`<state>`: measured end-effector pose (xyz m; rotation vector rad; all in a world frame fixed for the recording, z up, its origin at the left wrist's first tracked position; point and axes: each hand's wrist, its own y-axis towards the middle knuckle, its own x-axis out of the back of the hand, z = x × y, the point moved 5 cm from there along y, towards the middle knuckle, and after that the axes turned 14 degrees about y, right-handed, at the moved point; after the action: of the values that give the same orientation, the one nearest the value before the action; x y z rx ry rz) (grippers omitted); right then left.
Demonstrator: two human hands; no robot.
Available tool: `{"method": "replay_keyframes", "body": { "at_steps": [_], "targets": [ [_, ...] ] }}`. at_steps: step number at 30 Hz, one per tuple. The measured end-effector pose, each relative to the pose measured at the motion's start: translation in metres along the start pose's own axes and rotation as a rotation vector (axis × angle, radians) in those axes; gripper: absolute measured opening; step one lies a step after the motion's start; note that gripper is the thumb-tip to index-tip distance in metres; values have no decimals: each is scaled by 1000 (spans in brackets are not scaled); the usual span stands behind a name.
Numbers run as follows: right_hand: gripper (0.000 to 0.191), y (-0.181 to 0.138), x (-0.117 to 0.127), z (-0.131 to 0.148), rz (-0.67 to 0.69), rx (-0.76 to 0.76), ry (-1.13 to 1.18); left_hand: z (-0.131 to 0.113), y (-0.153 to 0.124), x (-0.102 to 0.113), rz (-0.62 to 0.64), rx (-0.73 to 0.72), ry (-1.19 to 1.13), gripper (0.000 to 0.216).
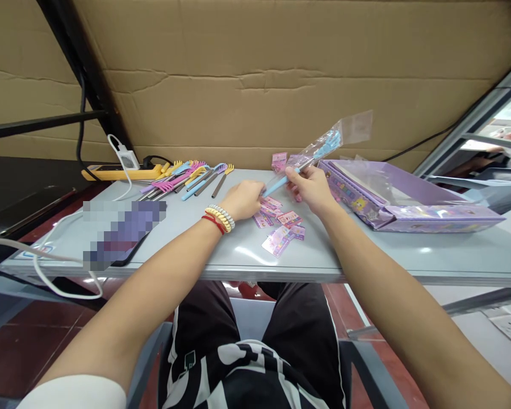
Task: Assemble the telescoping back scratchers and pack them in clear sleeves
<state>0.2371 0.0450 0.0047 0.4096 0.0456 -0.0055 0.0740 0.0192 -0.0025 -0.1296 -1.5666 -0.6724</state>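
Note:
A light-blue back scratcher (276,186) with a claw-shaped head (330,143) slants up to the right, its upper part inside a clear plastic bag (356,126). My right hand (310,186) is closed around its middle, thumb on top. My left hand (243,199), wearing bracelets at the wrist, is closed at the lower end of the handle, just above the small pink cards (277,240). Its fingertips are hidden, so whatever they pinch cannot be made out. More back scratchers (198,177) in several colours lie in a pile left of my left hand.
A purple box (443,218) with clear bags inside stands at the right. A pixelated phone (125,236) and white cables (46,250) lie at the left. Behind them sits a yellow power strip (123,172) with a charger. Cardboard (281,74) walls the back of the grey table (221,255).

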Motion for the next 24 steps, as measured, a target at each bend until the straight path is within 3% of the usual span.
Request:
{"method": "replay_keyframes", "body": {
  "at_steps": [24],
  "targets": [
    [38, 0, 0, -1, -4, -8, -64, 2, 0, -3, 27, 25, 11, 18]
  ]
}}
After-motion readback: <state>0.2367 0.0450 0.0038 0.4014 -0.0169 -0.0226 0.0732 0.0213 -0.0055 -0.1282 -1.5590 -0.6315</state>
